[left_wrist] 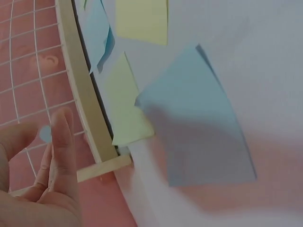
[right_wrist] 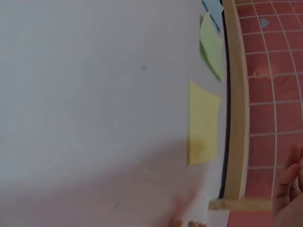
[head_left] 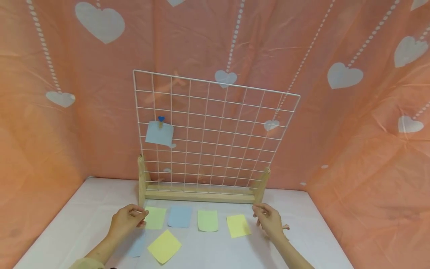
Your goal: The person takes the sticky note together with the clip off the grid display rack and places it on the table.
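My left hand (head_left: 129, 218) hovers at the left, loosely curled and holding nothing, over the edge of a green sticky note (head_left: 156, 218). Below it lies a blue note (left_wrist: 203, 118), partly hidden in the head view. My right hand (head_left: 268, 219) is held above the table, right of a yellow note (head_left: 238, 225), fingers loosely bent with nothing in them. Between the hands lie another blue note (head_left: 179, 216), a green note (head_left: 208, 220) and a tilted yellow note (head_left: 164, 246). A blue note (head_left: 159, 133) hangs on the white wire grid (head_left: 215, 134) by a clothespin with a blue heart (head_left: 161, 118).
Behind the notes, a wooden stand (head_left: 199, 196) holds the grid upright. Small wooden pieces (head_left: 286, 226), partly hidden, lie beside my right wrist. An orange curtain (head_left: 369, 157) with white hearts surrounds the white table (head_left: 302, 239).
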`<state>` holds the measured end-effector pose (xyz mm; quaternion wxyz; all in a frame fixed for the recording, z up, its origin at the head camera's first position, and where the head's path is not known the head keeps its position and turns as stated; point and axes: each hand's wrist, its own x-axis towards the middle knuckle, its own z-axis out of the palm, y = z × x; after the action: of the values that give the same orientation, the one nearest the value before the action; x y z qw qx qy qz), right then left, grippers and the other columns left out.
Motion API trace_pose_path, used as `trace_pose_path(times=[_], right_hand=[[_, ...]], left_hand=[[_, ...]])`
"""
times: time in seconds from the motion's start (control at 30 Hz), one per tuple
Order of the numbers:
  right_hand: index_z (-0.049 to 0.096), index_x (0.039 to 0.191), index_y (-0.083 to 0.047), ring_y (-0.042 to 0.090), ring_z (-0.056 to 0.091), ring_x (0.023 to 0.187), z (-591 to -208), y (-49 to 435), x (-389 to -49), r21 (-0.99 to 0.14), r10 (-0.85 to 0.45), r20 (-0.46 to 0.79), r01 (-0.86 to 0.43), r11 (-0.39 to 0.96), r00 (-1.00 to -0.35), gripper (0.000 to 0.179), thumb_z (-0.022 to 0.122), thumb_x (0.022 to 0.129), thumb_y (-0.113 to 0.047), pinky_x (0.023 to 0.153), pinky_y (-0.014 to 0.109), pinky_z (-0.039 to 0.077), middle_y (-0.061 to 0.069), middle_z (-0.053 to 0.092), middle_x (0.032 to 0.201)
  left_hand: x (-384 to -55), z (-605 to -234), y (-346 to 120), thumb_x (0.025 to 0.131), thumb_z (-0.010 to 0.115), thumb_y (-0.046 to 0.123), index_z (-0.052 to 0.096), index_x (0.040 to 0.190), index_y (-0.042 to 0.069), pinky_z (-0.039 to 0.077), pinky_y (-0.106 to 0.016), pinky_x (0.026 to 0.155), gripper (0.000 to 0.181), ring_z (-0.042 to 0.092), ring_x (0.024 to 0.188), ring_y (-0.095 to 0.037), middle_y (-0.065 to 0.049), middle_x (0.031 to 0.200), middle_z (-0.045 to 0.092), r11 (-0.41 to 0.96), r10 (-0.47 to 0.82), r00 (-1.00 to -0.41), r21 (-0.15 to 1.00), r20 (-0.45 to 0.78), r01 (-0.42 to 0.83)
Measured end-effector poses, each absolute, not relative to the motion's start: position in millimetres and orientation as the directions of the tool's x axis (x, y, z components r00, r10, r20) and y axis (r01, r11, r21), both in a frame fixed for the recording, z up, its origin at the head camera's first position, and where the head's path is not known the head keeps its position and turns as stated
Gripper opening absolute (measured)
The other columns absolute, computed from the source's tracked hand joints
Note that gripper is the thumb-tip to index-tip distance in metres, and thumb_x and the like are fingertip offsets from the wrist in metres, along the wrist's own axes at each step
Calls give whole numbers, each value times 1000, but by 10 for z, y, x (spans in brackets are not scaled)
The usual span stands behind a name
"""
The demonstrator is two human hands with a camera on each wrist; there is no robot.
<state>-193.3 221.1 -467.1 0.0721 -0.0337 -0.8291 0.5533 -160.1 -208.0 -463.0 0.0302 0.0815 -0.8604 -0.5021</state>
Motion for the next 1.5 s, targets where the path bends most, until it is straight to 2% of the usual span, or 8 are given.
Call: trace_pose_path(times=[0.17,0.37,0.6,0.8,1.0,1.27,1.37,1.5], right_hand=[[64,112,3,9,52,46,-4551,1997,-2050,-933,85,89,-53,355,-992,25,62,93,-13,40,14,33,4,65,72],[65,109,2,5,51,45,-4437,1739,-2148,-938,28,145,-129,321,-989,25,65,92,-16,40,12,33,0,64,71],[63,110,7,6,51,45,-4305,1455,-2264,-936,-47,219,-224,271,-974,25,63,92,-10,39,12,33,15,66,77],[64,109,5,10,53,47,-4039,1194,-2293,-936,-79,208,-222,275,-975,23,63,92,-10,40,12,36,3,65,73],[60,110,13,6,52,47,-3695,955,-2246,-931,-121,265,-286,224,-957,23,60,92,-2,41,11,34,-5,62,71],[61,111,11,4,50,49,-3625,735,-2448,-932,-140,304,-324,159,-942,24,61,91,-3,43,13,39,-8,61,70],[62,109,10,3,51,49,-3641,649,-2576,-923,-139,338,-357,144,-931,22,62,90,-3,47,13,44,-5,63,71],[62,110,9,3,51,48,-3539,517,-2642,-926,-151,338,-357,122,-929,23,62,91,-3,48,12,45,12,65,77]], left_hand=[[-1629,-4553,-2116,90,66,17,61,104,-7,57,-26,60,29,68,61,-14,-7,74,70,463,-187,-982,881,-5,-92],[-1653,-4462,-2137,91,64,18,61,106,-6,55,-21,63,28,68,63,-9,-8,79,71,471,-220,-975,879,29,-80],[-1706,-4381,-2134,92,62,16,60,107,-5,55,-18,64,26,65,63,-1,-11,85,70,445,-269,-960,894,77,-53],[-1763,-4314,-2113,93,60,17,60,109,-4,53,-16,63,26,68,68,-6,-19,94,69,441,-284,-953,897,108,-30],[-1844,-4246,-2066,93,61,19,61,110,-2,51,-17,59,27,68,68,-6,-18,94,69,432,-309,-939,902,153,4],[-1934,-4130,-2028,93,61,22,63,109,0,49,-13,60,27,67,69,-3,-18,94,71,466,-366,-898,883,246,52],[-1964,-4071,-2018,93,63,25,63,108,1,47,-11,61,29,64,71,0,-19,96,70,465,-403,-874,884,270,58],[-2010,-3989,-2009,92,64,28,62,111,2,45,-6,64,33,54,73,12,-19,105,68,417,-423,-866,906,267,76]])
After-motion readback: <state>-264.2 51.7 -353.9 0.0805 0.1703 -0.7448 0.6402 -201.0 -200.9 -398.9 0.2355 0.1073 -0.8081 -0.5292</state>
